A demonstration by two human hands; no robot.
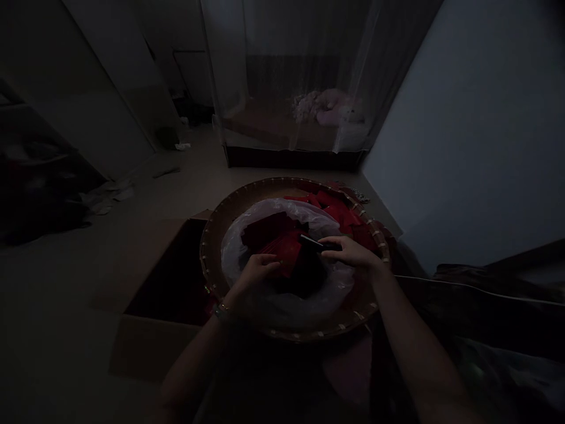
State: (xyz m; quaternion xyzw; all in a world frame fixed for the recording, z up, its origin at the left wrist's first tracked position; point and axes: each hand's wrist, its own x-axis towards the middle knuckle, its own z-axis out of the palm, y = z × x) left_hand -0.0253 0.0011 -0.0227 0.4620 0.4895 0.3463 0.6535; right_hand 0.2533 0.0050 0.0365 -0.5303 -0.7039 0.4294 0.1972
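The room is dim, so fine detail is lost. My left hand (259, 272) has its thumb and fingers closed on the near left edge of a red cloth-like piece (285, 250). In my right hand (353, 252) is a slim dark-handled tool (320, 243) with a pale straight edge, pointing left over the red piece; its exact kind cannot be made out. Beneath both hands lies an opened whitish plastic bag (238, 235) with dark folded material (269, 227) inside. The bag rests in a round woven bamboo tray (212, 227).
More red pieces (335, 209) lie at the tray's far right. An open cardboard box (145, 330) stands left of the tray. A white cord (477, 288) runs off to the right. Behind are a netted bed (265, 121) and a pale wall (477, 129).
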